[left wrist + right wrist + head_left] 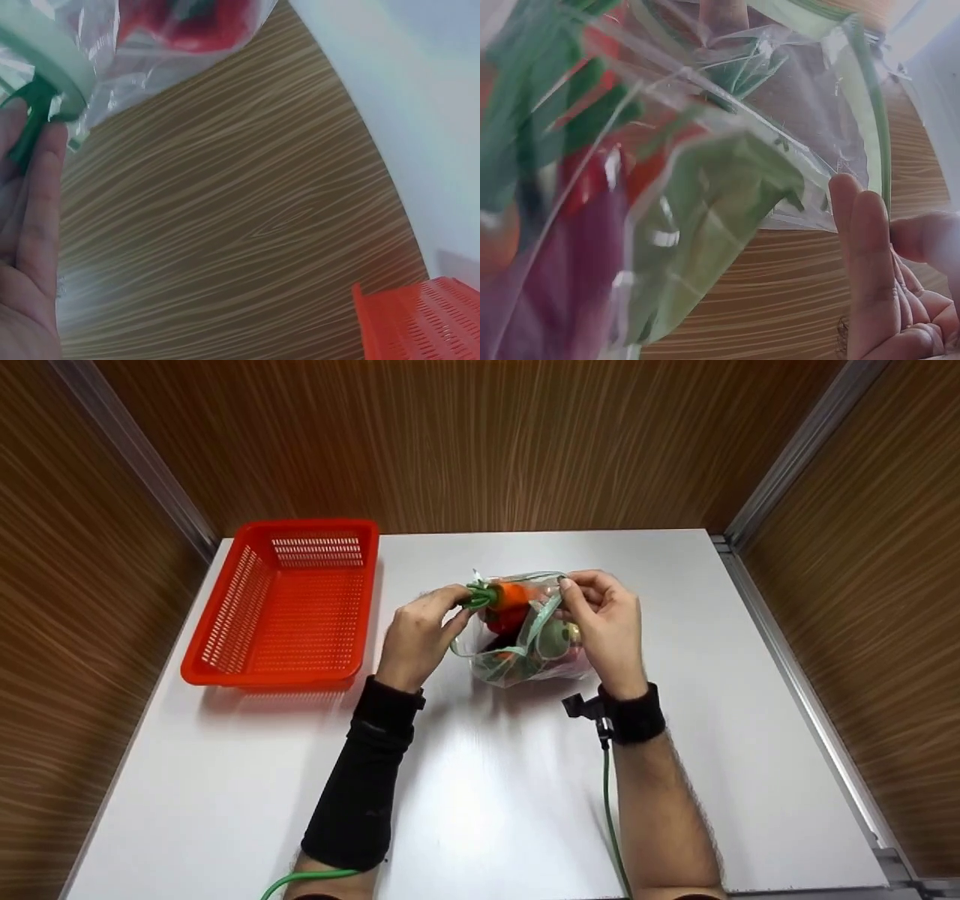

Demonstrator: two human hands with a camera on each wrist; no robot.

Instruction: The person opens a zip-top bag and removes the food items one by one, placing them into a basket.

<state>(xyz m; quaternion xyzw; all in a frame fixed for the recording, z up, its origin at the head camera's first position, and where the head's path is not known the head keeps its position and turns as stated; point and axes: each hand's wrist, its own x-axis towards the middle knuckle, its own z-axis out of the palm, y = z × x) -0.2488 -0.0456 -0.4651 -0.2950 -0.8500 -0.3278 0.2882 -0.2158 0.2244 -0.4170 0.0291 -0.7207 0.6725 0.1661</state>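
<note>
My left hand (420,634) pinches the green leafy top of an orange carrot (513,596), whose body lies over the mouth of a clear plastic bag (496,673) with pale green trim. The bag's edge is between the thumb and fingertips of my right hand (611,622). Inside the bag, a red vegetable (506,621) sits under the carrot, beside a rounded green piece (553,640). Through the plastic, the right wrist view shows a purple piece (577,277) and a pale green one (712,210). Other contents are partly hidden by folds and glare.
A red perforated plastic basket (369,585) stands at the left of the white table (480,810). Wood-grain panels (465,450) rise at the back and both sides. Green cables (609,810) run from the wrist bands toward the front edge.
</note>
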